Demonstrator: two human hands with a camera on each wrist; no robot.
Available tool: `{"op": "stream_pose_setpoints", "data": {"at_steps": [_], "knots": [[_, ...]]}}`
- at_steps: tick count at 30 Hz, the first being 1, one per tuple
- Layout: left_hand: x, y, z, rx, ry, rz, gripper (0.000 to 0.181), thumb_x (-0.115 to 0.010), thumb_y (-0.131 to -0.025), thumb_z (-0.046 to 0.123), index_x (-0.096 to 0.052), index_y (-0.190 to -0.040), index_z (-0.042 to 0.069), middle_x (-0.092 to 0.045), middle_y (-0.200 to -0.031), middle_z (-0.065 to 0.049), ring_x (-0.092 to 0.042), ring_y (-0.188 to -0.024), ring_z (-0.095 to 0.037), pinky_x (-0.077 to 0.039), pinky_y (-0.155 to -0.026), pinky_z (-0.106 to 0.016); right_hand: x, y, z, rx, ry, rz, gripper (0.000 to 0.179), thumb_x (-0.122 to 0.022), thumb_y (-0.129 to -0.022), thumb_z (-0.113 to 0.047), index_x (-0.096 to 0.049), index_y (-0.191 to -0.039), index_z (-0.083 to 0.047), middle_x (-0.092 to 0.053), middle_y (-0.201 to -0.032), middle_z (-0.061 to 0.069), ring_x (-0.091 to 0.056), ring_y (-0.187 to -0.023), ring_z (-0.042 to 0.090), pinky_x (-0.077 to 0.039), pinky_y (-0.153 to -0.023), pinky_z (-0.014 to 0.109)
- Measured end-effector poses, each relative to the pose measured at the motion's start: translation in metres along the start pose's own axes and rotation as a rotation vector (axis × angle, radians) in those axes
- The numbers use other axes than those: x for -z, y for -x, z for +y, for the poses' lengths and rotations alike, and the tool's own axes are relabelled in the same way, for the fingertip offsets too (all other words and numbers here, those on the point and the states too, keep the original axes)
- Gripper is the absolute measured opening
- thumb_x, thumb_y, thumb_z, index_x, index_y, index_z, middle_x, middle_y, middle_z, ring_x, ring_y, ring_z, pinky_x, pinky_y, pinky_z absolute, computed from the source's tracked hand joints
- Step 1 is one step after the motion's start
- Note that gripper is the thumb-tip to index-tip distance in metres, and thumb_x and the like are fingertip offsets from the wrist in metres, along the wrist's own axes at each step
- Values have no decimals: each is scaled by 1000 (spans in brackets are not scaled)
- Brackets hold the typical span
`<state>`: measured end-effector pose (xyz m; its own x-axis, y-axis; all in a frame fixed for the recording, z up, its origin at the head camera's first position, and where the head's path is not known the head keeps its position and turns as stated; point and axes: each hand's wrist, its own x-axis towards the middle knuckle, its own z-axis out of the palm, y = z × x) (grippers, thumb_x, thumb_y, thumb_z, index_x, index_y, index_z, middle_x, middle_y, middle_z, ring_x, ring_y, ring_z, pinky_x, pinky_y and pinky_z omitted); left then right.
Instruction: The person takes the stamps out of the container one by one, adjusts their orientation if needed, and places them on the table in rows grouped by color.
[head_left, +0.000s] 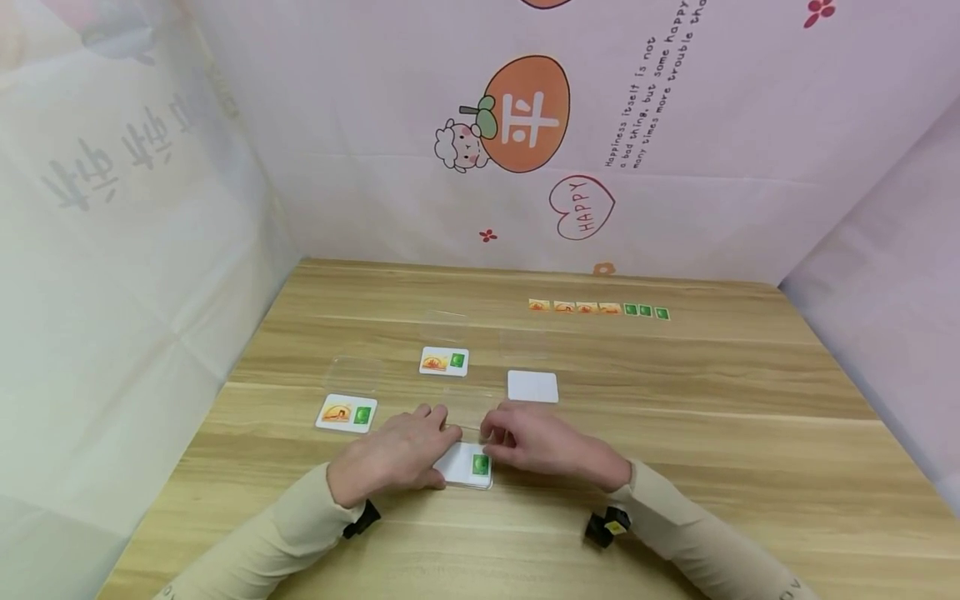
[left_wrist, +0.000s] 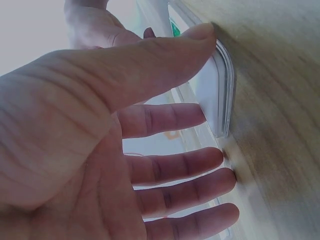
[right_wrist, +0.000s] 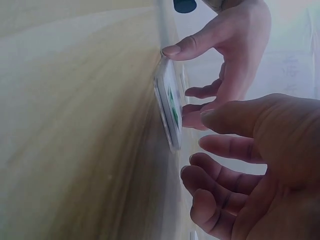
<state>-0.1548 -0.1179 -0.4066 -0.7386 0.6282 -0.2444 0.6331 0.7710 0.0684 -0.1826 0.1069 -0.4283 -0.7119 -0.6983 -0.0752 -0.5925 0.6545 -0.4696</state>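
Note:
A white card (head_left: 455,463) in a shallow clear plastic case lies in front of me, with a green picture sticker (head_left: 481,465) on its right end. My left hand (head_left: 405,448) holds the card's left end between thumb and index finger, the thumb on the near edge. In the left wrist view the other left fingers (left_wrist: 185,190) stretch past the case. Loosely bent, my right hand (head_left: 540,437) hovers beside the sticker with its thumb and index tips close over the card's right end. Nothing shows between the right fingers (right_wrist: 230,145).
Two white cards with orange and green pictures, one left (head_left: 346,413) and one behind (head_left: 444,362), lie on the wooden table (head_left: 712,433). A blank white card (head_left: 532,387) lies right. Clear plastic rectangles lie behind the cards. Several small orange and green stickers (head_left: 587,308) line the back.

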Motion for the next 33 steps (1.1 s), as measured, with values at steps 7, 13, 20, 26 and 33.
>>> {"op": "stream_pose_setpoints", "data": {"at_steps": [7, 13, 20, 26, 33], "knots": [[0, 0, 1, 4, 1, -5, 48, -77, -82, 44, -60, -117, 16, -54, -105, -2, -47, -87, -14, -45, -68, -27, -4, 1, -3, 0, -9, -19, 15, -70, -91, -26, -69, -103, -17, -60, -89, -6, -54, -72, 7, -44, -63, 19], [0, 0, 1, 0, -3, -5, 48, -78, -82, 44, -61, -117, 15, -54, -104, -2, -47, -87, -15, -45, -69, -28, -6, 1, -4, -20, -4, -65, 19, -70, -91, -29, -66, -104, -16, -58, -90, -5, -53, -73, 5, -45, -64, 19], [1, 1, 1, 10, 2, -10, 48, -78, -82, 43, -61, -117, 15, -54, -104, -2, -47, -87, -15, -45, -68, -28, -5, 2, -7, -25, 29, -96, 23, -70, -91, -31, -64, -105, -15, -57, -88, -7, -51, -70, 3, -44, -63, 19], [1, 0, 1, 8, 3, -8, 48, -78, -82, 43, -60, -117, 15, -54, -103, -2, -46, -86, -15, -44, -67, -27, -6, 3, -10, -31, 38, -115, 26, -72, -89, -31, -63, -107, -15, -57, -87, -7, -50, -69, 3, -43, -62, 20], [0, 0, 0, 0, -2, 5, 47, -78, -81, 42, -61, -115, 15, -53, -101, -2, -46, -85, -15, -44, -67, -27, -8, 5, -12, -52, 52, -126, 31, -72, -88, -34, -61, -110, -16, -55, -88, -8, -49, -68, 3, -42, -60, 19]]}}
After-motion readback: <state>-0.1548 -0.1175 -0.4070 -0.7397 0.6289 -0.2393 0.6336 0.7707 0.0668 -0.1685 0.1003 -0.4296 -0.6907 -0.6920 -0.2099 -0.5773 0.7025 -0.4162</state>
